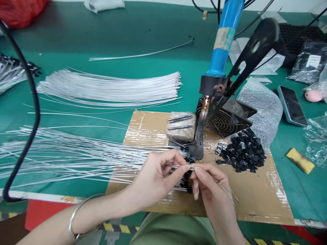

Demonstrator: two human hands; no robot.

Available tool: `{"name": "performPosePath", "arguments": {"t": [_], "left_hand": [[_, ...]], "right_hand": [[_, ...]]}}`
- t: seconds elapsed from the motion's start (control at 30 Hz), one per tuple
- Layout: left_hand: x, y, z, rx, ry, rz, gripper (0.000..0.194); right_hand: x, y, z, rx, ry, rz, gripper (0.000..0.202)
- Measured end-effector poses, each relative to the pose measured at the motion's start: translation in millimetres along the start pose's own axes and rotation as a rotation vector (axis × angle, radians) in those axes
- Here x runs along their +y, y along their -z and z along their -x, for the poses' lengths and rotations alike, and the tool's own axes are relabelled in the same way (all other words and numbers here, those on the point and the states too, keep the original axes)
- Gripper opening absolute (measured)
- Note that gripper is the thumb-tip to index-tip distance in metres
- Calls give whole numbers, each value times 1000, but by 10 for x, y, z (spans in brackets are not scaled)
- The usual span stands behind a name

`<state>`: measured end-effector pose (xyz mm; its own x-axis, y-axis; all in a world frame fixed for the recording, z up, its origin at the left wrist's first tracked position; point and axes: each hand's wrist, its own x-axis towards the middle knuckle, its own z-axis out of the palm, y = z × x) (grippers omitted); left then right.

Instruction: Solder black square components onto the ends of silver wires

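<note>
My left hand (163, 172) and my right hand (213, 182) meet near the front of the cardboard sheet (250, 197). Thumb and fingertips of both pinch a thin wire (223, 189), whose fine ends trail out past the right hand toward the lower right. Beneath and behind the hands lie many white cables (84, 149), spread to the left, with black connectors (182, 183) at their right ends. Just beyond the fingers, a soldering iron with a blue handle (224, 37) is held tip down in a black stand (199, 143).
A stained sponge block (180, 134) carries several metal tips. A small fan (224, 122) and a heap of small black pieces (246, 151) are to the right. Farther off are a bundle of white wires (114, 86), a phone (292, 105) and a yellow sponge (300, 160). A black cable (37, 112) arcs across the left.
</note>
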<state>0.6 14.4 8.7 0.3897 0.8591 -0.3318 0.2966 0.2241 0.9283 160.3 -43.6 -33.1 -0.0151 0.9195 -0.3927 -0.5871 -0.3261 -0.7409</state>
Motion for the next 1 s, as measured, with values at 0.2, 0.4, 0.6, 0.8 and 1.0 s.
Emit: {"name": "performPosePath", "arguments": {"t": [0.2, 0.4, 0.6, 0.8, 1.0], "left_hand": [[-94, -94, 26, 113, -90, 15, 19], [-143, -144, 36, 171, -127, 32, 17], [-191, -181, 46, 186, -120, 84, 18], [-136, -178, 17, 194, -111, 116, 16], [-67, -137, -15, 238, -137, 79, 15]], "right_hand": [[48, -25, -5, 38, 4, -47, 15], [40, -94, -11, 89, 17, -82, 17], [68, -184, -13, 152, 74, -120, 19], [77, -175, -26, 163, 88, -119, 19], [47, -93, 4, 154, 94, 13, 20]]}}
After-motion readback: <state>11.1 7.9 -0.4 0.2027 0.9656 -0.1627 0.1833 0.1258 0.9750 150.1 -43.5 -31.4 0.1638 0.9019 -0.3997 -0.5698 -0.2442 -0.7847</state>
